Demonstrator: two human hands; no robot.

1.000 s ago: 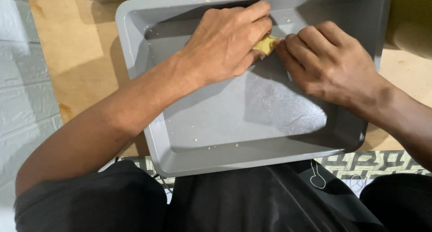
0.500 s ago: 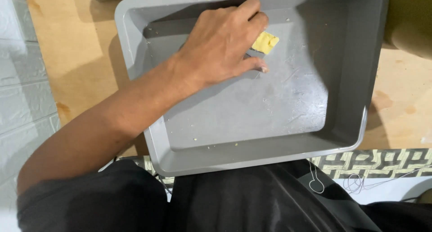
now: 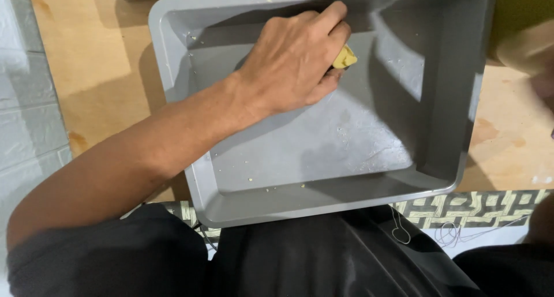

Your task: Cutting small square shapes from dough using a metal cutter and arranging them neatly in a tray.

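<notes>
The left hand (image 3: 294,63) lies inside a grey plastic tray (image 3: 173,66), near its far wall, palm down with the fingers curled together and pressed onto a small yellow piece (image 3: 345,57) that peeks out from under the fingertips. Only a corner of the piece shows, so I cannot tell whether it is a bit of sponge or something firmer; from its matte, slightly ragged edge it looks soft and light, the sort of thing that squashes under pressure and is best held by pinching it flat between fingertips and thumb, or pressed down with the finger pads as here. If wet it may slip out sideways, so a broad, flat press seems safer than a tip grip.

The tray floor looks damp and streaked, with a pale smear toward the near right and small yellowish crumbs scattered along the near edge and the left wall. The tray itself appears stiff, thin-walled and fairly light; with one hand pushing inside, it could slide on the wooden counter (image 3: 86,55), and its rolled rim would be the natural place to hold it steady.

The right hand is not clearly in view: a blurred shape at the far right edge may be part of it, so whether it is open or closed I cannot tell. The near rim of the tray sits against the person's dark clothing (image 3: 323,256)
</notes>
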